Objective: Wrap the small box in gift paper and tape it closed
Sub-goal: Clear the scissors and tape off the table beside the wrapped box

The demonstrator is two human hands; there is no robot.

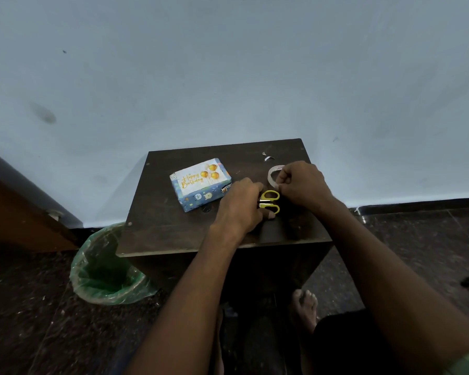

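Fingers, left hand (240, 204): I see them curled over the yellow-handled scissors (270, 202), gripping near the blades.
Fingers, right hand (303, 184): curled, pinching the clear tape roll (273, 174) at its near edge.
Wrapped box (201, 184): already covered in blue "Happy Birthday" paper, lying flat on the dark wooden table (173, 228), left of both hands, untouched.
Tape scrap (268, 158): near the table's far edge.
Green bin (106, 269): on the floor, left of the table.
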